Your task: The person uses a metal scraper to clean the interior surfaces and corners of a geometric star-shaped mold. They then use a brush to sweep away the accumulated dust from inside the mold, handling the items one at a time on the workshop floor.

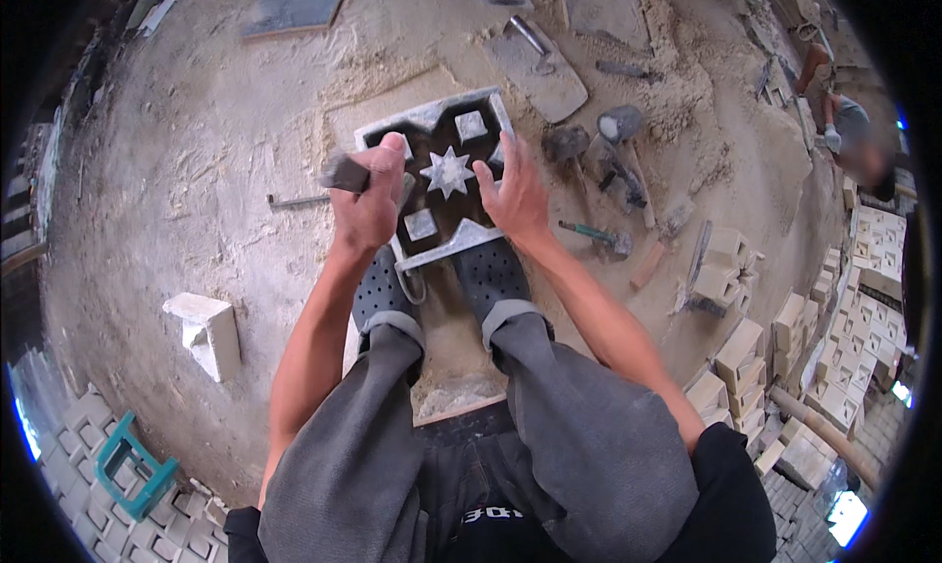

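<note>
Head view: left hand (371,198) grips a dark tool (345,173); right hand (518,198), fingers spread, probably steadies the mould (447,173).

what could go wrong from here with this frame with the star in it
The near edge of the frame sits right by the toes of the clogs, so it might pinch them if it slips. The right hand reaches in close to the star, and a bump could damage it. The dark tool in the left hand could also knock the frame's side.
</note>
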### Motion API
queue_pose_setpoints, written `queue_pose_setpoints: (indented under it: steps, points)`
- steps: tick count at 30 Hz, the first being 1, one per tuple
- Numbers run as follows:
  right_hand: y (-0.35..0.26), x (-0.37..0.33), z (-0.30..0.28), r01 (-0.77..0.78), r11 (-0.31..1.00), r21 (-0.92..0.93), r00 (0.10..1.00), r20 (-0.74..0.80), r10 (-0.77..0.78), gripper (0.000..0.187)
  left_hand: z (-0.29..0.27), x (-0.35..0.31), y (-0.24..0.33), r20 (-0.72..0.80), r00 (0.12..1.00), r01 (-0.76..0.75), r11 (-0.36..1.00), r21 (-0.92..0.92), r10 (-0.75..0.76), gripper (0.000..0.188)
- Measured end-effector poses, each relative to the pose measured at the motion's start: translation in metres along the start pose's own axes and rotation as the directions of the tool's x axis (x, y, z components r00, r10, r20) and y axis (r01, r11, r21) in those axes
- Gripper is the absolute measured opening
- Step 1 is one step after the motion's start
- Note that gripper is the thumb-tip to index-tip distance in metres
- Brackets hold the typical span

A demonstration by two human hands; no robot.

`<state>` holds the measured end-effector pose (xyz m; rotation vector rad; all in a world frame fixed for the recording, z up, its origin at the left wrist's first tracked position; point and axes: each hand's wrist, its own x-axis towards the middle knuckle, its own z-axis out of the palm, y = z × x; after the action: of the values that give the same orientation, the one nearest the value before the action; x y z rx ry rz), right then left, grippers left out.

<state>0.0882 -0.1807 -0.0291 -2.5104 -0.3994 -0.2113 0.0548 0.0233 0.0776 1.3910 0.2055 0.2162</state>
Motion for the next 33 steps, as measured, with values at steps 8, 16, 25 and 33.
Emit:
queue_pose_setpoints:
  steps: [8,16,25,33]
  points:
    - [-0.009,0.0,0.004,-0.033,0.999,-0.024,0.998,0.051,0.035,0.063,-0.011,0.008,-0.03,-0.014,0.999,0.047,0.997,-0.068,-0.048,0.05]
    - [-0.019,0.004,0.003,-0.049,0.999,0.0,0.997,0.063,0.049,0.061,-0.013,0.01,-0.031,-0.091,0.995,-0.039,0.996,-0.082,0.032,0.05]
    - [-0.007,0.0,-0.002,-0.055,0.998,-0.018,0.995,0.083,0.057,0.062,-0.007,-0.001,0.002,0.086,0.984,-0.144,0.978,-0.153,0.159,0.05]
    - [-0.005,0.0,0.0,-0.039,0.998,-0.05,0.997,0.06,0.042,0.062,-0.002,-0.003,-0.01,0.017,1.0,0.003,0.996,-0.091,-0.002,0.05]
